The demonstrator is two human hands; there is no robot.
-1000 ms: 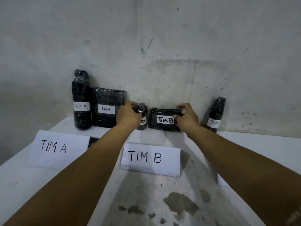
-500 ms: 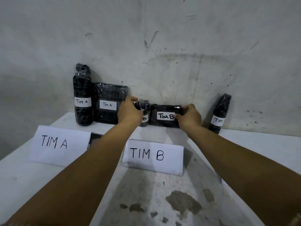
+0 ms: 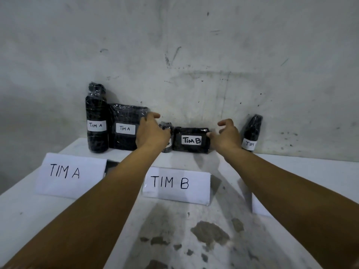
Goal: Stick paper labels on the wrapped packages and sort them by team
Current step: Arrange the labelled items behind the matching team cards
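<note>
Black wrapped packages stand along the wall. A tall bottle package (image 3: pixel 96 121) and a flat package (image 3: pixel 126 129) both carry "TIM A" labels. A small package (image 3: pixel 166 137) is partly hidden behind my left hand (image 3: pixel 151 132). Next to it lies a low box package (image 3: pixel 191 140) labelled "TIM B". My left hand is open, fingers spread above the small package. My right hand (image 3: pixel 225 135) is open too, its thumb close to the box's right end. A leaning bottle package (image 3: pixel 251 133) labelled "TIM" rests at the right.
Two folded paper signs stand on the white table (image 3: pixel 38 220): "TIM A" (image 3: pixel 70 174) at the left and "TIM B" (image 3: pixel 176 184) in the middle. A dark flat thing (image 3: pixel 111 166) lies between them. Another paper (image 3: pixel 259 208) shows behind my right forearm. The stained wall (image 3: pixel 194 55) is close behind.
Both hands held the small package and the "TIM B" box; now the fingers have opened and lifted off them. The two packages stand against the wall.
</note>
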